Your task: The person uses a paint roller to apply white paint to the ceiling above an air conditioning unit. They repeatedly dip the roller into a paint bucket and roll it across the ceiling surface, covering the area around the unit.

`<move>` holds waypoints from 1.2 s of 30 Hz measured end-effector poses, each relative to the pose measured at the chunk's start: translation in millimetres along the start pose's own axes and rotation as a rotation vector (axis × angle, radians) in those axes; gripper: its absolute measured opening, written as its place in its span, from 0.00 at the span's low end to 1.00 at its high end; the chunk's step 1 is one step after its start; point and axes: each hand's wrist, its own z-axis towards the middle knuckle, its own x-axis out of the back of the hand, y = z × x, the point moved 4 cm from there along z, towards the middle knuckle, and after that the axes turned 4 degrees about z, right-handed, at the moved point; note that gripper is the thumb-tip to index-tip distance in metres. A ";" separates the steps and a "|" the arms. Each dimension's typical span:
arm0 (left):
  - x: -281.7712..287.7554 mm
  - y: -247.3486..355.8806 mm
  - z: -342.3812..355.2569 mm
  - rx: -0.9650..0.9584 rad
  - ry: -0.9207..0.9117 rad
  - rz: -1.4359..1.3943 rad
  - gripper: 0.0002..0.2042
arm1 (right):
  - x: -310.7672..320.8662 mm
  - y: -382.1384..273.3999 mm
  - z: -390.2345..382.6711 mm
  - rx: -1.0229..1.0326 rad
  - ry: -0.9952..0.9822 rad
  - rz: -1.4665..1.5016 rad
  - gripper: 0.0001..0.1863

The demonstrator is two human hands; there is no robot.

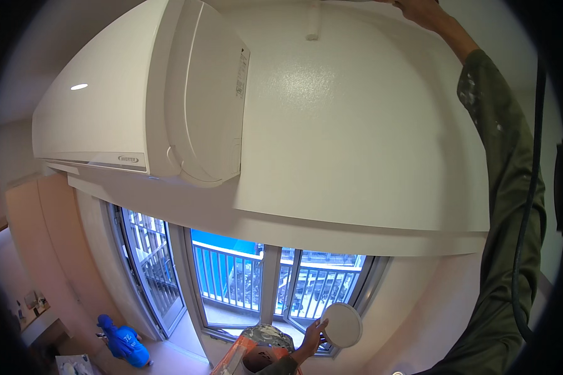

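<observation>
My right hand (419,11) is raised at the upper right and partly cut off by the top edge. Its fingers are closed round something thin, mostly out of frame, that I cannot make out. White smears mark my olive sleeve (503,125). To the left of that hand, a short white tube (312,28) hangs against the pale wall (363,125). My left hand does not show. Low in the middle, a hand (313,337) in a dark sleeve, apparently a co-worker's, holds up a round white disc (343,325). Beside it are a camouflage cap (269,335) and orange clothing (234,355).
A large white air conditioner (200,94) juts from the wall at the left. Below, a ledge (356,234) runs over glazed doors (228,281) facing a railed balcony. Another person in blue (126,344) is at lower left. A black cable (524,250) hangs along my right arm.
</observation>
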 end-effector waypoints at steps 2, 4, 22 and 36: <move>-2.4 0.3 -1.8 0.015 -0.002 0.010 0.27 | -4.0 0.4 6.1 0.034 0.032 -0.023 0.25; -5.8 4.6 -7.5 0.022 -0.002 0.013 0.27 | -10.8 -7.3 21.8 0.056 0.046 -0.059 0.26; -4.4 -2.6 -1.9 -0.019 -0.048 -0.028 0.32 | -5.7 1.0 12.5 0.053 0.055 -0.021 0.24; -5.1 10.9 -10.0 -0.007 -0.013 0.042 0.24 | 9.8 31.6 -45.4 -0.117 -0.091 -0.016 0.24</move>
